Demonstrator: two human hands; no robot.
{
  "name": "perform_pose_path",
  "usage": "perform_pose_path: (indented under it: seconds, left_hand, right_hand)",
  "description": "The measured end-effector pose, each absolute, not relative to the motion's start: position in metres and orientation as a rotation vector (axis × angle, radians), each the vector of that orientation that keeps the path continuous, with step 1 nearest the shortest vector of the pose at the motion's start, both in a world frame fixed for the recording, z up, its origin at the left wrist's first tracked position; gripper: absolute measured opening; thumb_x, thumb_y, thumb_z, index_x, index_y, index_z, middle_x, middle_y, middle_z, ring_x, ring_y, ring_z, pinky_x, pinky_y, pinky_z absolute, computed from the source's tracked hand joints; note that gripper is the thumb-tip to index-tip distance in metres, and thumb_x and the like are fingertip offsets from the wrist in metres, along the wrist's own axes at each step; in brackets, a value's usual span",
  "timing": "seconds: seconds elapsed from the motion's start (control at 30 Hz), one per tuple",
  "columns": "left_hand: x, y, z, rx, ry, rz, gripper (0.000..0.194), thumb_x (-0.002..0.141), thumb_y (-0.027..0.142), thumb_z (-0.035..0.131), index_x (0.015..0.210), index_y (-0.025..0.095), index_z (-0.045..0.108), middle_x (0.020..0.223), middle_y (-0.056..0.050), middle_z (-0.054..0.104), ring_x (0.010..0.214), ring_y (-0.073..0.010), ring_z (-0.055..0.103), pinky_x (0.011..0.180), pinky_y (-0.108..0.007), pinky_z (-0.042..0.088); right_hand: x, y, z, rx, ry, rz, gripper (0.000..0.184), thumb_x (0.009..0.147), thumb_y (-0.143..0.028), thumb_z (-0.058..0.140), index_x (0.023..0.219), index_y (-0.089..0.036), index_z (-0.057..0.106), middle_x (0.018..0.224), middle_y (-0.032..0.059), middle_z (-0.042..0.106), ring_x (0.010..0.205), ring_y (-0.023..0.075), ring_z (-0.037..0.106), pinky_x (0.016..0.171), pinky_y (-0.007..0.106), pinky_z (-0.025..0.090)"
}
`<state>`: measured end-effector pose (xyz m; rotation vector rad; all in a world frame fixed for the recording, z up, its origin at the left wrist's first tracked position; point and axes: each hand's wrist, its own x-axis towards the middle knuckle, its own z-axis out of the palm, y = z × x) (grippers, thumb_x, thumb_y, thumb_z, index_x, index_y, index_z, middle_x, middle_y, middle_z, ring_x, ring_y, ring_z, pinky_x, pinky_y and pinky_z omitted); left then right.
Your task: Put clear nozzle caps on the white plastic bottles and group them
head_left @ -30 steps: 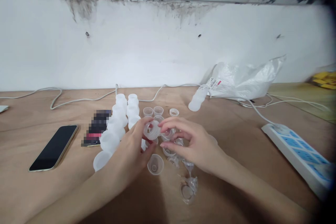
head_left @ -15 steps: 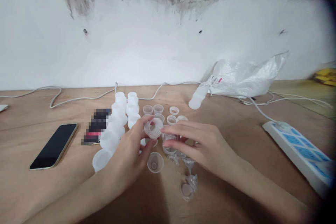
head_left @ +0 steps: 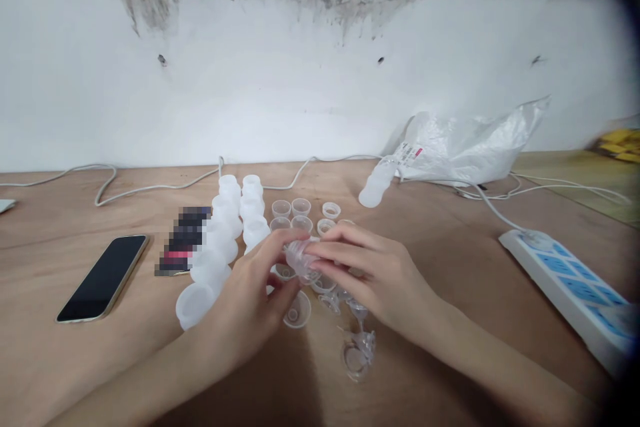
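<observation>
At the left side, a dark phone [head_left: 103, 279] lies flat on the table [head_left: 135, 360]. Next to it there is a second flat object [head_left: 181, 247], mostly pixelated. Then stand the white cups [head_left: 213, 253], in two rows going toward the wall [head_left: 300, 93]. The left hand [head_left: 253, 283] has its grip closed around a clear ridged piece [head_left: 301, 259], which is above the table, between both hands. Clear cups [head_left: 301, 207] stand behind and below it. The fingers of the right hand [head_left: 383, 273] touch this piece, but its thumb is hidden, so I cannot tell if this grip is closed. Clear funnel-like pieces [head_left: 357, 357] lie in front of the right hand. Farther right, a whitish stack [head_left: 377, 183] leans near a plastic bag [head_left: 460, 150], and a power strip [head_left: 567, 287] lies at the right.
</observation>
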<state>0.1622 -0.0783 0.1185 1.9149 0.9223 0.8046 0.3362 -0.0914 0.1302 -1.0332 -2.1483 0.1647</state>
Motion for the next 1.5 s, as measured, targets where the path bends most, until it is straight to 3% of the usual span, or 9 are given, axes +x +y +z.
perform_pose_path:
  seconds: [0.2, 0.3, 0.37, 0.47, 0.6, 0.87, 1.27, 1.5]
  left_hand:
    - [0.164, -0.081, 0.124, 1.793, 0.838, 0.774, 0.042, 0.074, 0.014, 0.059, 0.109, 0.031, 0.043, 0.098, 0.002, 0.057, 0.087, -0.0132, 0.056, 0.059, -0.018, 0.049]
    - [0.164, -0.083, 0.124, 1.794, 0.815, 0.826, 0.033, 0.08, 0.018, 0.053, 0.109, 0.03, 0.044, 0.093, 0.002, 0.059, 0.078, -0.0118, 0.057, 0.059, -0.021, 0.051]
    - [0.163, -0.085, 0.124, 1.832, 0.813, 0.859, 0.031, 0.083, 0.018, 0.047, 0.111, 0.03, 0.043, 0.096, 0.001, 0.059, 0.075, -0.0111, 0.058, 0.062, -0.022, 0.052]
    - [0.161, -0.087, 0.124, 1.965, 0.841, 0.921, 0.034, 0.084, 0.015, 0.046, 0.114, 0.03, 0.044, 0.108, -0.001, 0.054, 0.083, -0.0118, 0.057, 0.066, -0.022, 0.053]
    - [0.158, -0.087, 0.124, 2.118, 0.852, 0.994, 0.034, 0.083, 0.011, 0.044, 0.112, 0.029, 0.049, 0.112, -0.002, 0.047, 0.089, -0.0118, 0.055, 0.064, -0.017, 0.053]
    - [0.16, -0.085, 0.122, 2.008, 0.919, 1.043, 0.029, 0.083, 0.017, 0.049, 0.109, 0.026, 0.044, 0.104, -0.002, 0.051, 0.083, -0.0108, 0.06, 0.063, -0.017, 0.055]
    - [0.158, -0.081, 0.123, 1.908, 1.064, 1.01, 0.017, 0.08, 0.024, 0.052, 0.097, 0.023, 0.05, 0.094, -0.002, 0.057, 0.074, -0.0135, 0.063, 0.053, -0.021, 0.057]
    - [0.159, -0.082, 0.123, 1.944, 1.103, 1.038, 0.01, 0.079, 0.021, 0.053, 0.088, 0.02, 0.049, 0.088, -0.001, 0.058, 0.073, -0.0118, 0.063, 0.053, -0.019, 0.057]
  right_hand:
    - [0.336, -0.095, 0.123, -1.024, -2.1, -0.053, 0.006, 0.082, -0.013, 0.05, 0.082, -0.018, 0.053, 0.074, -0.0002, 0.055, 0.064, 0.0089, 0.054, 0.058, 0.02, 0.044]
    - [0.335, -0.096, 0.121, -1.028, -2.08, -0.146, 0.008, 0.081, -0.015, 0.052, 0.088, -0.02, 0.052, 0.081, 0.0014, 0.056, 0.066, 0.0103, 0.054, 0.057, 0.022, 0.045]
    - [0.335, -0.095, 0.122, -1.016, -2.061, -0.096, 0.016, 0.079, -0.018, 0.055, 0.094, -0.021, 0.05, 0.089, 0.0037, 0.055, 0.068, 0.0114, 0.054, 0.058, 0.024, 0.047]
    - [0.336, -0.092, 0.127, -1.052, -2.025, 0.236, 0.027, 0.077, -0.023, 0.058, 0.102, -0.022, 0.047, 0.095, 0.0047, 0.055, 0.075, 0.0135, 0.056, 0.058, 0.025, 0.05]
    - [0.337, -0.091, 0.132, -1.071, -1.991, 0.607, 0.022, 0.078, -0.021, 0.056, 0.1, -0.022, 0.05, 0.093, 0.0032, 0.059, 0.076, 0.0126, 0.058, 0.057, 0.022, 0.053]
    - [0.332, -0.096, 0.13, -1.011, -1.952, 0.377, 0.018, 0.078, -0.014, 0.054, 0.095, -0.019, 0.055, 0.086, 0.0017, 0.061, 0.076, 0.0105, 0.059, 0.062, 0.019, 0.054]
    - [0.33, -0.096, 0.129, -1.13, -1.849, 0.613, 0.02, 0.075, -0.017, 0.057, 0.094, -0.021, 0.055, 0.087, 0.0017, 0.061, 0.07, 0.0108, 0.06, 0.058, 0.021, 0.054]
    - [0.326, -0.096, 0.125, -1.126, -1.898, 0.48, 0.018, 0.077, -0.015, 0.054, 0.094, -0.02, 0.054, 0.086, 0.0005, 0.058, 0.076, 0.0106, 0.058, 0.065, 0.022, 0.053]
